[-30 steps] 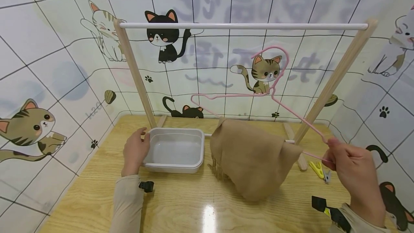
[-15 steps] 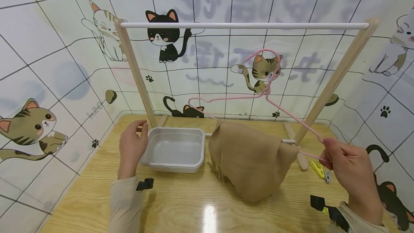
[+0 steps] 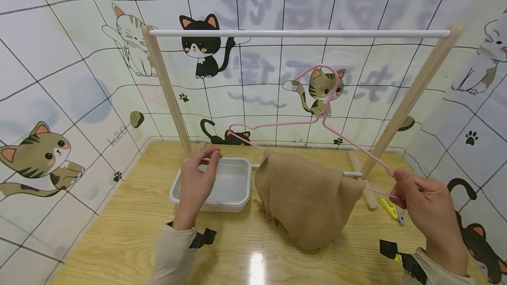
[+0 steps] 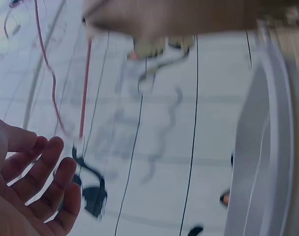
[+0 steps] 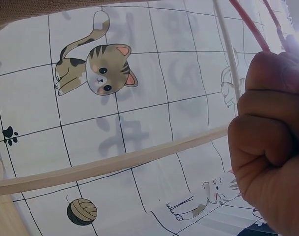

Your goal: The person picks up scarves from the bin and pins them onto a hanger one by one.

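Note:
A pink wire clothes hanger (image 3: 285, 123) is held up at a slant, its hook toward the back wall. My right hand (image 3: 429, 210) grips the hanger's right corner, fingers curled round the wire, as the right wrist view also shows of the hand (image 5: 272, 128). Over the hanger's lower bar drapes a brown fringed scarf (image 3: 309, 201), hanging in loose folds. My left hand (image 3: 198, 184) is in front of the white plastic basin (image 3: 227, 208), covering its left part. In the left wrist view its fingers (image 4: 51, 157) are loosely bent and hold nothing.
A wooden rack with a white top rail (image 3: 301, 34) spans the back of the table, its lower rail (image 3: 352, 173) partly behind the scarf. Yellow and grey clothes pegs (image 3: 390, 208) lie by its right foot. Cat-printed sheeting (image 3: 253, 91) surrounds the table.
My left hand has left the basin's left side and moved right, in front of it. The hanger has tipped slightly left with the scarf, while my right hand keeps its grip.

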Tool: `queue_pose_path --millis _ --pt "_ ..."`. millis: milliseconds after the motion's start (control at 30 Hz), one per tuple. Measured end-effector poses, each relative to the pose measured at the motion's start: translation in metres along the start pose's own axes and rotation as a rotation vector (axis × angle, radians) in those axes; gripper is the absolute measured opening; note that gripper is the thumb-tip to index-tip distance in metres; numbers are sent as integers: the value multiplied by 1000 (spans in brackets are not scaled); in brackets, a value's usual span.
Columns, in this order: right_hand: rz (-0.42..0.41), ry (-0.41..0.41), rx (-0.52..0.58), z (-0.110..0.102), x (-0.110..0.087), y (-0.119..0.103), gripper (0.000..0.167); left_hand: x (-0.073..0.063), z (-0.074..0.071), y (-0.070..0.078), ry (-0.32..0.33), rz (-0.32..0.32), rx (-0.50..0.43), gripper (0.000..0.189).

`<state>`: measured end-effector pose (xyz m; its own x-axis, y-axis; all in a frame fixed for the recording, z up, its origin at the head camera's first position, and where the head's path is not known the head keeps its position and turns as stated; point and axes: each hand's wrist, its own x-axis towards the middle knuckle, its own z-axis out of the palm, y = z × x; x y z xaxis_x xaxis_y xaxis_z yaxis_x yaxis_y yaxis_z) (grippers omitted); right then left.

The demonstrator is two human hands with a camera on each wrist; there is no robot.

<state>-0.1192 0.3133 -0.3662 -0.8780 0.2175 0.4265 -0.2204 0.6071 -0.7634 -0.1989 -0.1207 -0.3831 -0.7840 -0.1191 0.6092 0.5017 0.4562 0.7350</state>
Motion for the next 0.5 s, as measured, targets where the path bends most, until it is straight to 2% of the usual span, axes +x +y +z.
queue_pose_path --millis 167,367,500 --pt "0 -9 -3 2 0 -1 52 -12 26 19 -92 17 -71 16" --pt "-25 -22 -1 5 0 -3 53 -19 49 22 -144 93 -102 15" --pt "-47 -26 22 7 0 -6 53 -21 57 25 -167 126 -104 18"
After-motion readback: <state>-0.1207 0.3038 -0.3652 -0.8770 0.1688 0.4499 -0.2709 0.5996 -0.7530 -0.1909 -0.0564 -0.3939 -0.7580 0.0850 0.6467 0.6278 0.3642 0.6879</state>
